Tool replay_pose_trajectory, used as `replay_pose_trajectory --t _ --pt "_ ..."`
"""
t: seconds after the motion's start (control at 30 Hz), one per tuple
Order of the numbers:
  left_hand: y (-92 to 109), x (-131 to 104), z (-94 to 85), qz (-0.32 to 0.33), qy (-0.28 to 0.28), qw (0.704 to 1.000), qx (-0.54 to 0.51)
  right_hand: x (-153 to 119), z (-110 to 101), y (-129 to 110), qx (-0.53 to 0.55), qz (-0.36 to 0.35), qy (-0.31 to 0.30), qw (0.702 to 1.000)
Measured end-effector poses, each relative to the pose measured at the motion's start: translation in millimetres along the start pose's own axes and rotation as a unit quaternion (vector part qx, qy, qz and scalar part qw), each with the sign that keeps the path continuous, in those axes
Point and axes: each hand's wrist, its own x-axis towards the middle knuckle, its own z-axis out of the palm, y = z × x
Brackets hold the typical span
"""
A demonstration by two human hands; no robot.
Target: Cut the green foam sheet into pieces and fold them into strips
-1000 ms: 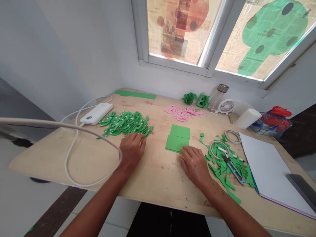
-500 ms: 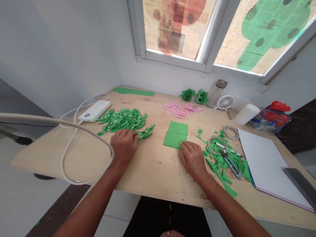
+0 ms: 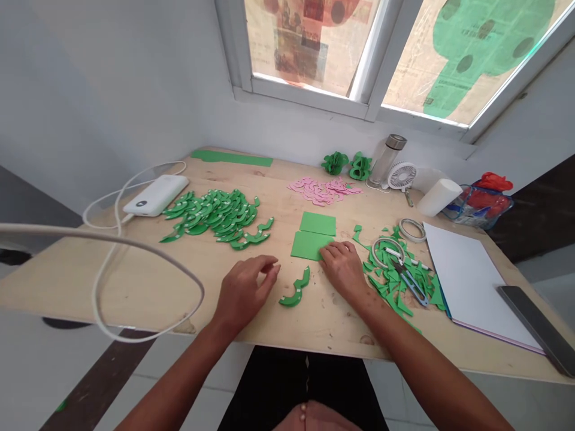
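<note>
I could knock the loose strip point(image 3: 297, 293) askew if my empty left hand point(image 3: 242, 292), fingertips narrowly parted, sweeps low; my right hand point(image 3: 344, 266), grip unclear, could drag the cards point(image 3: 308, 245). Unlike earlier, the strip lies between both hands, away from the pile point(image 3: 211, 212).

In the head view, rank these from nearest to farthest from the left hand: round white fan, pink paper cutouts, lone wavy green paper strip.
1. Lone wavy green paper strip, just right of the left hand.
2. Pink paper cutouts, farther back.
3. Round white fan, back right.
</note>
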Motion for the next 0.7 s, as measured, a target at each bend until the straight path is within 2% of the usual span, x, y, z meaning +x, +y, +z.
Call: replay_pose_trajectory --t 0.27,0.43,0.7 --pt "-18 50 37.3 0.102 -0.082 0.991 -0.029 -1 -1 7 0.002 -0.015 0.002 1.000" --pt "-20 56 51.3 0.117 -0.095 0.988 -0.044 1 2 7 0.012 0.010 0.000 1.000" --pt "-24 60 53.1 0.094 -0.094 0.987 -0.085 5 -1 6 0.047 0.078 -0.013 0.996"
